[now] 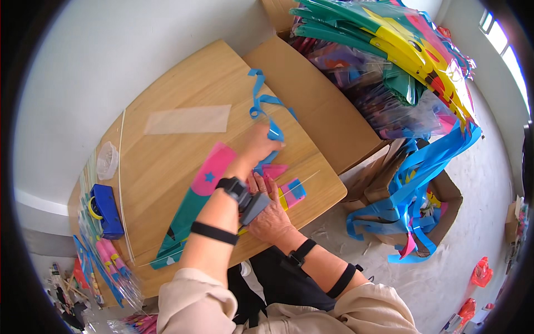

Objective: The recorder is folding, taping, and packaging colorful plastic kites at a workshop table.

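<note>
My left hand (262, 143) is closed around a blue ribbon-like strip (274, 131), whose loose, curling end trails over the tabletop's far edge. Close below it, my right hand (271, 216) lies with its fingers extended, pressing on a folded pink, blue and yellow plastic piece (293, 192). A long pink and teal plastic sheet (208, 170) with a blue star, kite-like in look, spreads to the left, partly hidden by my left forearm. Under my right palm, part of the folded piece is out of sight.
The wooden table (167, 83) carries a clear rectangular sheet (188, 119), a blue tape dispenser (107, 211), a clear bowl (107, 160) and thin white rods (123, 183). To the right stand a large cardboard box (311, 100), stacked colourful packages (389, 33) and an open carton (449, 195) with blue strips.
</note>
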{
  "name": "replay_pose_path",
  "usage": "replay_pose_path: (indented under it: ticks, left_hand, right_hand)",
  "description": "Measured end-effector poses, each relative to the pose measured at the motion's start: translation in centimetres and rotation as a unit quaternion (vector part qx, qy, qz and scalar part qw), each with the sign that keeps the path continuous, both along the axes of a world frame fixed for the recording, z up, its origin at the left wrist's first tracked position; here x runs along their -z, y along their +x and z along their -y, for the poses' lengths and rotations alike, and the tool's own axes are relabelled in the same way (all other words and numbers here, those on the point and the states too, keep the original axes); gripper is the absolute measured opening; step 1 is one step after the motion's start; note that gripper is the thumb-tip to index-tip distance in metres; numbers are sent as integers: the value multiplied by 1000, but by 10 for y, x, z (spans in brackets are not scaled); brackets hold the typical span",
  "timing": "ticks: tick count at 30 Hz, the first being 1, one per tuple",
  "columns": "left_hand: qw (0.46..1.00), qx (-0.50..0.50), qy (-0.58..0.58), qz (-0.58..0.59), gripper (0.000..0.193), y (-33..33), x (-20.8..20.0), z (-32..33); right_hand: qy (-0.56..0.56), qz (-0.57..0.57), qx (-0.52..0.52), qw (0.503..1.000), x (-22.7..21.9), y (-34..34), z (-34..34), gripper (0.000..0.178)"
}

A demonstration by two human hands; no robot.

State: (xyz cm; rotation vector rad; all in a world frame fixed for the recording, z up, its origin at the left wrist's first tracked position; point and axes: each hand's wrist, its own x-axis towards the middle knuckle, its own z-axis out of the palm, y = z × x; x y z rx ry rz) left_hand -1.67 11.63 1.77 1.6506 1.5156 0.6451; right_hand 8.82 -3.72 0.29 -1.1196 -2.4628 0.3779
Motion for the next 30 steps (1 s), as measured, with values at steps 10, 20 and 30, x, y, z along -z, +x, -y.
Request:
replay_pose_path:
  ticks: [10,20,30]
  left_hand:
    - [949,176,-246,-85,28,-182,-79,174]
    - [825,-187,-68,-529,28,-257,-97,277]
    - [963,-77,94,-240,32,-44,-6,97]
  right_hand:
    - [-5,-28,7,1000,1,3,0,69]
    - [-6,18,7,1000,-2,-1,2,69]
    - [8,25,10,1000,-1,-3,3,70]
